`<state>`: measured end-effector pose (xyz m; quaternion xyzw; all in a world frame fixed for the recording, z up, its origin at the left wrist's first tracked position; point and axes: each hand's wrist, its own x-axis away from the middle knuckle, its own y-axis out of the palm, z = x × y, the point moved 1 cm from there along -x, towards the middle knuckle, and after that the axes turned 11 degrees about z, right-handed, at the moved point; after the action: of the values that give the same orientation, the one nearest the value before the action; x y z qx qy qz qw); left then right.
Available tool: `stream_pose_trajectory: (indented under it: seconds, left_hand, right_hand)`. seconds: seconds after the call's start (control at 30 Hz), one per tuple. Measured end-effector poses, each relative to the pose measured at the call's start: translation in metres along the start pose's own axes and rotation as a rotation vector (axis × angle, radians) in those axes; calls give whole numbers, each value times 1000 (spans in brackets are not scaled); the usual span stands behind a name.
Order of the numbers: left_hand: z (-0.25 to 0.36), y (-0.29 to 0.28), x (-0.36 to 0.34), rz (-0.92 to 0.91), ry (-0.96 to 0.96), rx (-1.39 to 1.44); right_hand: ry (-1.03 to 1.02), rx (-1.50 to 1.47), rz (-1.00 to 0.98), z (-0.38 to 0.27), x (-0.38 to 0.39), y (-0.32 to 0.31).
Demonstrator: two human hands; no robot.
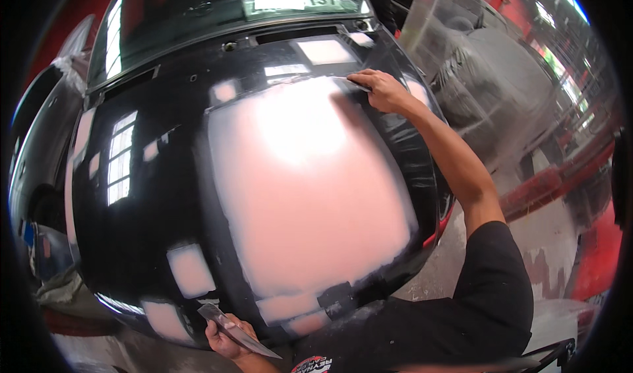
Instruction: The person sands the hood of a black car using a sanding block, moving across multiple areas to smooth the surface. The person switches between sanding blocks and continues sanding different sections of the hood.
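A black car hood lies before me, with a large pale pink filler patch over its right half. My right hand reaches to the patch's far right corner, fingers closed on a thin, flat spreader. The spreader's edge is at or just over the hood; contact is hard to tell. Low in the view, near the hood's front edge, my left hand grips a thin grey plate, held tilted. A little pale material sits at the plate's upper end.
Smaller pink patches, such as one at the front left, dot the hood. Beyond it stands the windshield. Plastic sheeting covers something at the right. Another dark vehicle stands close on the left.
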<state>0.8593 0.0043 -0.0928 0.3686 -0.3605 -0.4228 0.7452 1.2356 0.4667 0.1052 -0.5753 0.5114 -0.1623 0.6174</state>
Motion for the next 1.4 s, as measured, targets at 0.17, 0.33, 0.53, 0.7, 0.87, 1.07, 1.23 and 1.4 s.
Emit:
stream_pose_trajectory:
  seconds: [0.17, 0.33, 0.53, 0.7, 0.87, 1.07, 1.23, 1.4]
  left_hand:
    - [-4, 8, -1, -24, 88, -20]
    - [-2, 32, 1, 4, -46, 189]
    - [1, 31, -3, -118, 13, 70]
    - [3, 32, -4, -139, 36, 49]
    - [2, 34, 0, 77, 82, 43]
    - [5, 40, -8, 79, 38, -50]
    - [-8, 101, 14, 230, 51, -212]
    - [-64, 166, 4, 212, 14, -397]
  right_hand:
    - [-145, -40, -73, -2, -62, 32]
    - [-162, 66, -85, -32, -68, 40]
    - [-168, 81, -171, -54, -24, 23]
    - [-227, 115, -185, -67, 116, -7]
    - [-156, 127, -83, -102, 268, -31]
    - [-52, 116, -62, -139, 345, -48]
    - [28, -110, -77, -146, 320, -92]
    - [-633, -554, 94, -204, 278, -86]
